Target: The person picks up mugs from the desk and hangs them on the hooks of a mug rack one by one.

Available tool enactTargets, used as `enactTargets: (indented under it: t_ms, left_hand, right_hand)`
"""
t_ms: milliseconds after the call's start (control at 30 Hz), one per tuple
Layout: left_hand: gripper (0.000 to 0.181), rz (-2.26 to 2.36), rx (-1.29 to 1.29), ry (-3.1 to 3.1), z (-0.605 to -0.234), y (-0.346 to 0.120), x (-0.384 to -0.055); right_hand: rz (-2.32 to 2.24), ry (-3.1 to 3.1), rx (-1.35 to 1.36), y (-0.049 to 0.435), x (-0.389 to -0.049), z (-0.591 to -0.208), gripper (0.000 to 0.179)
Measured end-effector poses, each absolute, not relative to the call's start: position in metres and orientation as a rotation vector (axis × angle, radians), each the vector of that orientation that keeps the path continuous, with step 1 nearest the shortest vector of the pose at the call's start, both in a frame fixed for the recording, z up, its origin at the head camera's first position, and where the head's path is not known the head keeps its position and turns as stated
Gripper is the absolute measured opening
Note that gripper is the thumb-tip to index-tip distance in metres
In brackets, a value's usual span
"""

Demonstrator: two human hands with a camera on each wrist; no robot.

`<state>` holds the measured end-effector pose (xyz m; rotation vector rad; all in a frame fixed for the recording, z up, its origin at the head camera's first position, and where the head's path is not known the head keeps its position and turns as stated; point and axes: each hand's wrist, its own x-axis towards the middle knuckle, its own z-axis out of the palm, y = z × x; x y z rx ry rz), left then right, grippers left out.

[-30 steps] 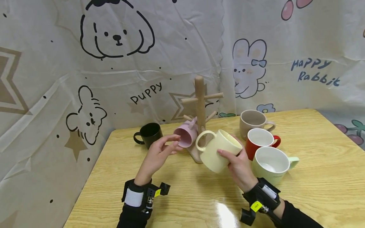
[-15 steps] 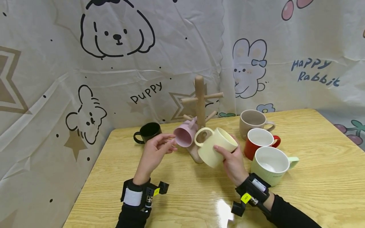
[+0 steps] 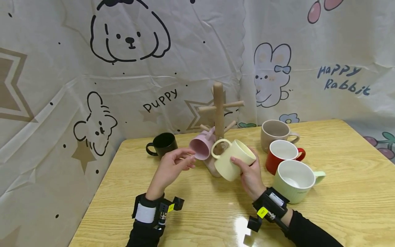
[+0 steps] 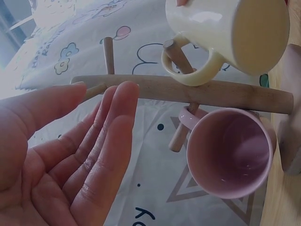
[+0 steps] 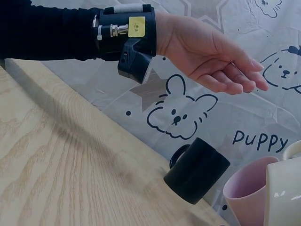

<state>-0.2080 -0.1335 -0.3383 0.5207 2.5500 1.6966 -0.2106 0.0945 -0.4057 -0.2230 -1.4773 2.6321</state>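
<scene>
My right hand grips a pale yellow mug by its body, thumb on the near side, mouth tilted up to the right. The mug's handle points left toward the wooden mug tree; in the left wrist view, a peg of the tree shows through the handle's loop. On a lower peg a pink mug hangs by its handle, mouth facing the left hand. Nothing is in my left hand, which hovers beside the pink mug with fingers loosely bent. In the right wrist view, only the yellow mug's edge shows.
Behind the left hand stands a black mug. Along the right side, a taupe mug, a red mug and a pale green mug stand upright in a row on the wooden table. A printed cloth hangs behind.
The right hand has carried the yellow mug a little left and up toward the mug tree, then nearly stopped. The left hand shifted slightly, staying near the pink mug.
</scene>
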Motion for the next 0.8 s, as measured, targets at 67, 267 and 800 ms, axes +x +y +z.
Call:
enactTargets:
  t_ms: [67,267,800]
  left_hand:
    - [0.024,1.68,0.534,2.549,-0.339,-0.133,-0.208]
    - [0.026,1.634,0.572,2.556,-0.34,-0.133,-0.209]
    - [0.028,1.54,0.619,2.569,-0.34,-0.134,-0.207]
  right_hand:
    - [2.633,-1.468,-0.222,0.094,-0.212,-0.408,0.069]
    - [2.62,-1.473,-0.247,0.093,-0.215,-0.412,0.071]
    - [2.653,-1.435,-0.207,0.087,-0.224,-0.422,0.067]
